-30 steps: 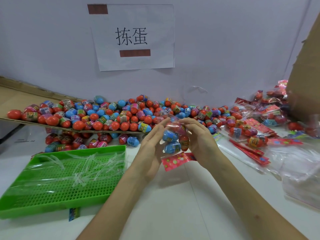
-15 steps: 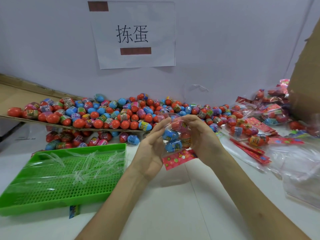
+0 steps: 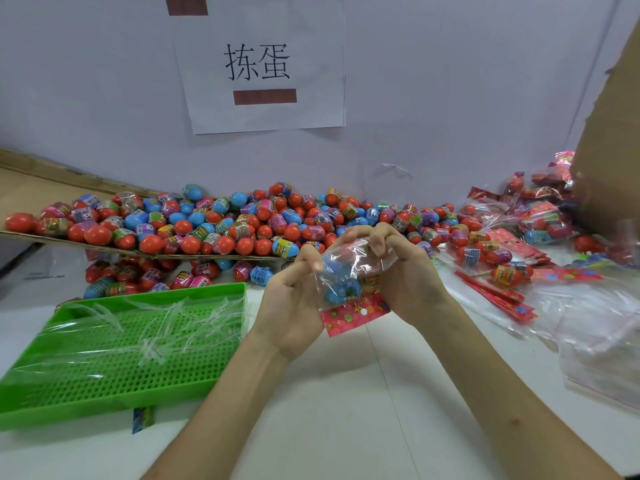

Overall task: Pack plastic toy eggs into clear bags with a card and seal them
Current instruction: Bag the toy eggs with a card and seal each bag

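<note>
A clear bag (image 3: 349, 271) holding blue and orange toy eggs hangs above the white table, between both hands. A red flowered card (image 3: 353, 315) sticks out at its bottom. My right hand (image 3: 405, 271) curls its fingers over the bag's top and right side. My left hand (image 3: 294, 303) pinches the bag's left edge with thumb and fingertips. A big heap of loose red and blue eggs (image 3: 242, 223) lies behind the hands along the wall.
A green perforated tray (image 3: 114, 362) with clear plastic strips sits at the left. Filled bags (image 3: 502, 233), red cards (image 3: 495, 292) and empty clear bags (image 3: 595, 327) lie at the right. A brown cardboard box (image 3: 613, 140) stands at the far right.
The right hand's fingers have curled further over the top of the bag, and the left hand's fingers have closed onto its left edge. The bag stays between the hands.
</note>
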`<state>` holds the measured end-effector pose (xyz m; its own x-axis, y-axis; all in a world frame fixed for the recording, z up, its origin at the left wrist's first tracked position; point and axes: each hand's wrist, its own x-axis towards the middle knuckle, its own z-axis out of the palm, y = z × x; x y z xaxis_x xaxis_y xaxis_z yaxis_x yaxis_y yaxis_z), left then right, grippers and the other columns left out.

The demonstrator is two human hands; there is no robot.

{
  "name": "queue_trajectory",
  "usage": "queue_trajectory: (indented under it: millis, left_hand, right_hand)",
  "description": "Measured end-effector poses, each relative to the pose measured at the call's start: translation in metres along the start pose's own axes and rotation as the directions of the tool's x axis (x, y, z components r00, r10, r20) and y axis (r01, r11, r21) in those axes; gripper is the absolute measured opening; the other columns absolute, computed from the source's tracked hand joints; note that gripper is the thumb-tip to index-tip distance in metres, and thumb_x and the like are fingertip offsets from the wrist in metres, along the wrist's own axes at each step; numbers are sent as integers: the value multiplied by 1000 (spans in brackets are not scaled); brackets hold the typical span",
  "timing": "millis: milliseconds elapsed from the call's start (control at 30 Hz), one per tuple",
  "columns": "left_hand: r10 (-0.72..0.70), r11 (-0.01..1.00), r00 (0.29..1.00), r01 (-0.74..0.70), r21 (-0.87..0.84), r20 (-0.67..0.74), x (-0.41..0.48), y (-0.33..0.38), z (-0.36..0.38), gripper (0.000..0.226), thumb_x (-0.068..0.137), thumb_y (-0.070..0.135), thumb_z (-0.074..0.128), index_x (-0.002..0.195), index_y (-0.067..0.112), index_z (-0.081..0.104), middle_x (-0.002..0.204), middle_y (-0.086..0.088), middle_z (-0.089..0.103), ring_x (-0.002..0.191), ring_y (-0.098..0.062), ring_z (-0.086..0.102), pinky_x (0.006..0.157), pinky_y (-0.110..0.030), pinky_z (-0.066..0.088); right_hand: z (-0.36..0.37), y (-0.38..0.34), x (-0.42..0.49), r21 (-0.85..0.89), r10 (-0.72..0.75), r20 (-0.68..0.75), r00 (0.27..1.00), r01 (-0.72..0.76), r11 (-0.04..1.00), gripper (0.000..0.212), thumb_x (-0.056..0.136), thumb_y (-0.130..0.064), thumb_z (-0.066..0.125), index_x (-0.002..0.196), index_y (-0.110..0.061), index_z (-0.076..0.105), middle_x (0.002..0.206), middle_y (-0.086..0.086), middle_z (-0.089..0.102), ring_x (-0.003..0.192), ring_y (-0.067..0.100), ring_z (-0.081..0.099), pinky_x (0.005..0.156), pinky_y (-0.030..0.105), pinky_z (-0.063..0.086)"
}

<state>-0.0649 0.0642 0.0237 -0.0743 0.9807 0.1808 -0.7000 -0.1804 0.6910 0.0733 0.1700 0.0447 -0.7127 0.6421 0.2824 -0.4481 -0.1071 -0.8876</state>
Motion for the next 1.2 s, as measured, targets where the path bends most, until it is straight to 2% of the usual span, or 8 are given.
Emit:
queue_trajectory:
  millis: [67,367,467,600,833,933,1000,1200]
  left_hand:
    - [0,1000,1000,0,18,-7,0,-1,0,30,99,15,41,71,18,53,116,-9,74,107,-29,71,84,-37,57]
    - [-70,987,996,63,-150,-46,2,-1,9,22,102,22,40,82,16,47,78,1,55,69,-15,58,65,-28,50]
    - [-126,975,992,120,-188,-19,1,4,11,29,100,41,51,85,17,59,87,1,66,86,-19,68,79,-33,52]
    - [-80,994,996,77,-83,-34,2,0,13,10,94,16,60,99,9,66,120,-17,74,107,-34,73,82,-50,61]
    - [-80,986,991,62,-158,-108,1,5,18,46,87,8,60,130,-5,50,125,-31,68,111,-45,70,79,-55,61]
    - [-76,972,991,50,-231,-109,0,9,19,84,86,9,61,157,-9,19,131,-36,62,113,-49,68,77,-54,62]
    - [-66,958,993,35,-283,-98,-1,12,20,82,86,8,60,158,-5,22,128,-37,63,110,-51,69,75,-55,62]
    - [-64,963,996,47,-265,-57,0,11,19,73,88,7,57,154,1,27,131,-36,62,114,-51,67,79,-57,61]
  right_hand:
    - [-2,0,1,-16,-11,22,1000,11,1000,48,96,-1,31,60,-20,56,101,6,66,102,24,62,92,36,51]
    - [-10,1,4,36,-28,26,999,27,999,31,85,-1,36,65,-15,55,100,9,60,99,27,58,95,45,47]
    - [-9,0,4,29,-22,36,999,21,999,32,86,-2,38,66,-16,58,99,9,60,96,25,59,90,42,49]
    - [-7,-2,4,41,-10,50,999,8,999,37,92,-2,36,67,-17,60,100,7,61,97,24,57,84,37,52]
    - [-2,-8,-2,180,-3,67,998,-9,984,40,90,-3,38,64,-17,64,104,6,67,102,22,63,80,34,59]
    - [2,-12,-2,166,-1,70,998,-10,986,41,93,-4,40,77,-18,75,104,5,68,102,21,65,76,31,58]
    - [2,-12,-1,112,5,45,999,-10,994,40,94,-4,45,95,-22,80,104,3,69,103,20,64,76,29,58]
    - [1,-8,0,135,-49,38,998,44,990,42,91,-6,41,71,-17,77,108,6,70,113,25,61,81,34,58]
